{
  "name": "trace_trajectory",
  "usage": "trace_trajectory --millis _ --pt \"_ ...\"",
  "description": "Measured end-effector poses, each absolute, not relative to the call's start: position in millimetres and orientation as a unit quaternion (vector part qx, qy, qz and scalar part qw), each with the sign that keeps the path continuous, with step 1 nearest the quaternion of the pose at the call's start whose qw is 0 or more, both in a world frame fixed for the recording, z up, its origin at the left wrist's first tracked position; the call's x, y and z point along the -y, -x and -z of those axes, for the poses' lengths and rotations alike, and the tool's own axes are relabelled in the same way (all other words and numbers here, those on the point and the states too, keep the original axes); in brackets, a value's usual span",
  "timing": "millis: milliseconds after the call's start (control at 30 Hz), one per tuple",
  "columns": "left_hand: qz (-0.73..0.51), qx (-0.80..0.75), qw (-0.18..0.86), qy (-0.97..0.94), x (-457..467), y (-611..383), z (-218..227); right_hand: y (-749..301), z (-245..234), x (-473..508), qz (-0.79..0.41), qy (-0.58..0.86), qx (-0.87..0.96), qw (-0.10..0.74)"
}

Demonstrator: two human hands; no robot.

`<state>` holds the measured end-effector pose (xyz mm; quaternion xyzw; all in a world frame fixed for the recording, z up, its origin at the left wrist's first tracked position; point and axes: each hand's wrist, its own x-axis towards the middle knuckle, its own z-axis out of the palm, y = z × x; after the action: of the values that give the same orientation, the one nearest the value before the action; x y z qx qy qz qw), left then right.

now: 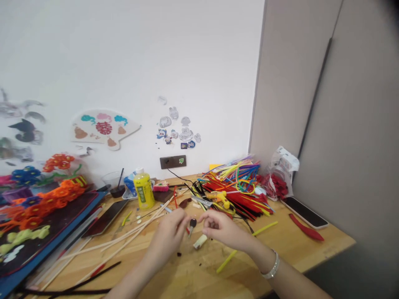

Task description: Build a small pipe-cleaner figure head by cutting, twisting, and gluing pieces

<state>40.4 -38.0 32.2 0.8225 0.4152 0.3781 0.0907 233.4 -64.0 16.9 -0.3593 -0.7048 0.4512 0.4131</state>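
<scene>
My left hand (pixel 173 227) is over the middle of the wooden table, its thumb and index finger pressed together. Whatever lies in that pinch is too small to make out. Facing it, my right hand (pixel 220 227) has its fingers curled in, with the index fingertip pointing left. What those fingers hold, if anything, is unclear. In the gap between both hands shows a small dark round piece with a pale stem (pixel 193 223), somewhat like a key. Just below my right fingers lies a cream-coloured stick-like piece (pixel 200 241). Scissors (pixel 202 202) lie behind the hands.
A heap of coloured pipe cleaners (pixel 240 195) and a yellow glue gun (pixel 222 198) lie at the back. Left stand a yellow bottle (pixel 144 190) and orange fuzzy flowers (pixel 40 209). Wooden sticks (pixel 131 234) cross the left side. A phone (pixel 304 212) lies right.
</scene>
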Motion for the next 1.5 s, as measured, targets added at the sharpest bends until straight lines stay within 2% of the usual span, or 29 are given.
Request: trace_trajectory --millis 100,267,333,500,600,667,733,767,833,967,1067,1233,1333,1500 --pt "-0.429 -0.466 0.187 -0.751 31.6 -33.9 -36.0 -232.6 -18.2 59.8 -0.503 0.349 0.641 0.462" --pt "-0.317 -0.336 0.602 -0.652 51.0 -63.3 -17.4 -224.3 -23.2 55.7 -0.559 0.314 0.573 0.510" --pt "-0.289 -0.325 0.651 -0.622 58.7 -76.2 -9.2 -222.3 -25.0 54.7 -0.567 0.317 0.565 0.509" --pt "-0.288 -0.389 0.568 -0.665 51.5 -64.8 -14.4 -235.8 -25.6 50.5 -0.528 0.328 0.612 0.489" --pt "-0.343 -0.397 0.554 -0.647 33.6 -21.4 -30.5 -258.4 -23.2 50.3 -0.473 0.368 0.654 0.462" --pt "-0.409 -0.422 0.504 -0.633 19.7 18.7 -43.8 -278.6 -18.1 52.8 -0.430 0.402 0.670 0.453" --pt "-0.462 -0.484 0.398 -0.628 7.1 60.6 -58.1 -301.2 -7.9 57.0 -0.377 0.440 0.667 0.468" --pt "-0.443 -0.524 0.332 -0.647 1.9 79.8 -65.3 -312.3 -0.9 59.4 -0.362 0.465 0.657 0.470" --pt "-0.373 -0.598 0.118 -0.700 -5.7 110.1 -78.6 -331.4 15.5 64.4 -0.338 0.503 0.630 0.485" --pt "-0.330 -0.607 -0.023 -0.722 -11.7 124.5 -91.9 -348.2 43.4 74.0 -0.300 0.546 0.609 0.491" --pt "-0.297 -0.585 -0.037 -0.754 -9.1 98.3 -78.0 -340.3 51.4 78.3 -0.279 0.550 0.638 0.460" --pt "-0.225 -0.504 0.024 -0.834 -2.6 41.4 -20.0 -297.0 42.9 76.8 -0.257 0.522 0.726 0.367" --pt "-0.236 -0.496 0.030 -0.835 -9.3 25.3 3.8 -255.3 32.1 69.3 -0.225 0.480 0.792 0.303" --pt "-0.308 -0.502 0.024 -0.808 -28.7 18.1 12.4 -189.3 27.3 41.2 -0.140 0.430 0.875 0.177"
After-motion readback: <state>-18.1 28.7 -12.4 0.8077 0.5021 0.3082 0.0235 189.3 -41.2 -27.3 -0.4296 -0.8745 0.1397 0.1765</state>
